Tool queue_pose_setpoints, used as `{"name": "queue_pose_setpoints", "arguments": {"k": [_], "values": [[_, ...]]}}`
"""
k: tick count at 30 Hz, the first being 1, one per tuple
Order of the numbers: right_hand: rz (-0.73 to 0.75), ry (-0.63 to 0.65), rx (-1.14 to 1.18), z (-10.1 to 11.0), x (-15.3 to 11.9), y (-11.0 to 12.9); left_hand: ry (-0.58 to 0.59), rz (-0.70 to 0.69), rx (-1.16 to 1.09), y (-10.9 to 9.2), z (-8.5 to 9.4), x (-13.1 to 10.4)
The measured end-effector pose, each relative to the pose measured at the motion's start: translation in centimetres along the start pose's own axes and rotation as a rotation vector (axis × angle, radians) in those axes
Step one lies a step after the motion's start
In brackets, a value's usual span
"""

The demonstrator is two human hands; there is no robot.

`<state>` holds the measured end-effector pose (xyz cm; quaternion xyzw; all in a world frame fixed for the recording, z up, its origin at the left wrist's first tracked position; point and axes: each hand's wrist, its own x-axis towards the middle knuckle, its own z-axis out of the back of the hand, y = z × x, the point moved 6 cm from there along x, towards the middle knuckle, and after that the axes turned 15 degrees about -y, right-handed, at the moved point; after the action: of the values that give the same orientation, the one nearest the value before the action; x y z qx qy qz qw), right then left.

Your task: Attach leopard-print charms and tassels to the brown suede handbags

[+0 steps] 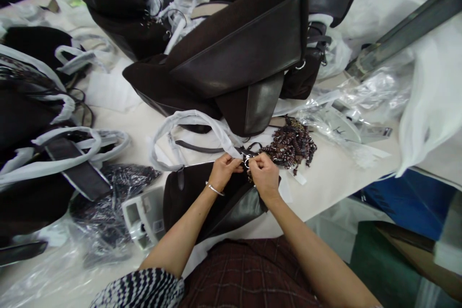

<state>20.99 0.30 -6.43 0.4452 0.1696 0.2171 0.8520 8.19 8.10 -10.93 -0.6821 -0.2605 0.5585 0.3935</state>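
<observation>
The dark handbag [189,190] lies on its side on the counter [325,192], right by the person. Both hands are almost closed. The left hand [224,171] pinches the end of the white-wrapped handle [197,118]. The right hand [266,175] pinches the small metal ring [247,163]; any tiny bit under the fingertips is hidden. It looks best to hold the handle end still, turn the ring just a little, and not scratch the leather. The loose wrap could get in the way.

A pile of beaded charms [294,147] sits just beside the right hand. A clear plastic bag [108,221] has dark things in it, too hard to name. More big handbags [241,53] lie behind; their insides don't show.
</observation>
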Motion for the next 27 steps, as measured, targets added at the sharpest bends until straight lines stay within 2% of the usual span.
{"name": "queue_pose_setpoints", "arguments": {"k": [5,7,12,18,20,23,25,27], "values": [[0.134,0.037,-0.069,-0.6,0.1,0.5,-0.005,-0.036,0.052,0.3,0.1,0.3],[0.123,0.046,-0.065,-0.8,0.3,0.6,0.007,-0.041,0.06,0.4,0.1,0.3],[-0.113,0.135,0.1,-1.9,0.4,-0.4,0.006,-0.015,0.034,0.1,-0.1,-0.1],[-0.297,-0.039,0.251,-1.7,-0.7,-1.7,-0.109,-0.101,0.044,-0.4,-0.2,-0.6],[-0.328,0.022,0.258,-1.4,-0.9,-1.8,-0.095,-0.069,0.01,-0.1,-0.3,-0.5],[-0.418,0.256,0.261,-1.2,-1.1,-1.7,-0.06,-0.002,-0.034,-0.1,-0.3,-0.7],[-0.48,0.374,0.287,-0.6,-1.3,-1.1,-0.089,0.03,-0.06,-0.3,0.0,-1.3],[-0.528,0.43,0.347,0.2,-1.7,-0.3,-0.117,0.088,-0.054,-0.3,0.4,-2.5]]}}
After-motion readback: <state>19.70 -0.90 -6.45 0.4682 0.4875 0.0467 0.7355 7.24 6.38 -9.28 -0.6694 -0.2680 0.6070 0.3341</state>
